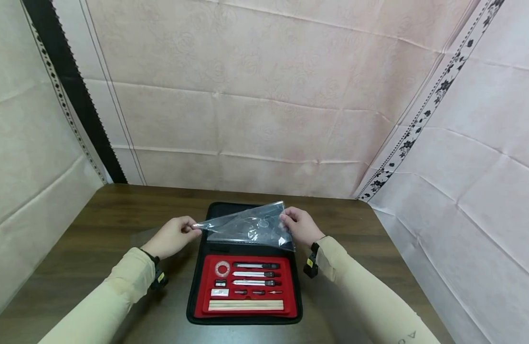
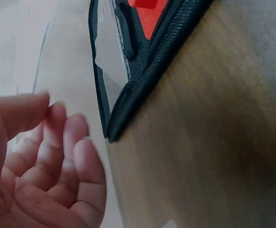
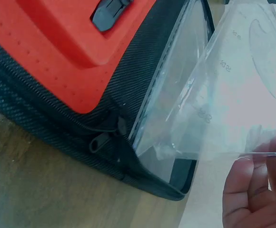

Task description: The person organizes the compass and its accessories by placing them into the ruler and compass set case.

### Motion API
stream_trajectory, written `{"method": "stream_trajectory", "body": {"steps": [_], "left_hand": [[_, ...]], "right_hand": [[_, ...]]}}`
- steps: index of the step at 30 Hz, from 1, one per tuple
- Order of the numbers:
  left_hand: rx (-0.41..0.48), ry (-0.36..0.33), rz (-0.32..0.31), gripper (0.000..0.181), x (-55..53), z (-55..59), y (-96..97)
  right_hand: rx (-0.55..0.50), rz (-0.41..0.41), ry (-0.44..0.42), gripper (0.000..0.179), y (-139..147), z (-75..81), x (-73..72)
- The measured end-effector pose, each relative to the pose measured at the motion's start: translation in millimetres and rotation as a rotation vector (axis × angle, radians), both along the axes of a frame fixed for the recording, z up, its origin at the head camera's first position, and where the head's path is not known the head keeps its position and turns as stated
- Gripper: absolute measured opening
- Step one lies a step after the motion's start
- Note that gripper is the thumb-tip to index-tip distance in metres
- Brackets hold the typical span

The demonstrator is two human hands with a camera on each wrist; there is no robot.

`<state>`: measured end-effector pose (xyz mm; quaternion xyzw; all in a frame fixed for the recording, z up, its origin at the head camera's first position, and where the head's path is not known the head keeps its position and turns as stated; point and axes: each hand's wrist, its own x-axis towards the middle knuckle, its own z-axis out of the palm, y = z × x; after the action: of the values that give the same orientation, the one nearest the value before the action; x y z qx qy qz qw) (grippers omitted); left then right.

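Observation:
A clear plastic sleeve (image 1: 260,224), with faint printed marks and a curved outline in the right wrist view, stretches between both hands above the case lid. My left hand (image 1: 172,235) pinches its narrow left end between thumb and fingers. At the right edge, my right hand (image 1: 303,226) pinches the sleeve between thumb and fingertips. The black zip case (image 1: 190,306) lies unfolded beneath, its red tray (image 1: 204,272) towards me. In the tray sit a white ring (image 1: 222,269), several compass-like drawing tools (image 1: 251,274), a white eraser-like block (image 1: 219,292) and pale wooden sticks (image 1: 246,305).
The brown wooden table (image 1: 97,229) stretches out on both sides of the case. A thin see-through sheet (image 1: 142,236) lies on it beside my left hand. Pale cloth walls (image 1: 247,119) stand behind and at both sides.

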<state>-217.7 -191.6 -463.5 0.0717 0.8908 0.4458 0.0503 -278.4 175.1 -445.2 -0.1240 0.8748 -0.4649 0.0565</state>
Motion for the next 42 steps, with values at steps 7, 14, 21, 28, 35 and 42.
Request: {"method": "stream_trajectory", "body": {"steps": [7,14,21,28,35,42], "left_hand": [[0.038,0.023,0.022,0.017,-0.7,-2.3,-1.7],[0.007,0.051,0.02,0.021,-1.9,-5.3,3.4],[-0.027,0.02,-0.026,0.018,-0.5,-4.8,9.6],[-0.058,-0.049,-0.243,0.012,0.3,13.4,43.8],[-0.012,0.021,-0.215,0.019,-12.0,30.7,77.1],[0.034,0.0,-0.287,0.013,-18.8,31.4,79.1]], "right_hand": [[-0.026,-0.011,-0.02,0.013,0.3,-2.4,-0.8],[-0.021,-0.019,-0.037,0.013,-1.4,-6.6,-1.0],[0.013,0.033,-0.045,0.015,-2.8,-9.2,-1.8],[0.047,0.131,-0.017,0.021,-11.2,-0.7,-3.5],[0.043,0.201,0.02,0.019,-33.0,8.4,0.0],[0.041,0.179,0.074,0.022,-38.7,15.3,4.3]]}}
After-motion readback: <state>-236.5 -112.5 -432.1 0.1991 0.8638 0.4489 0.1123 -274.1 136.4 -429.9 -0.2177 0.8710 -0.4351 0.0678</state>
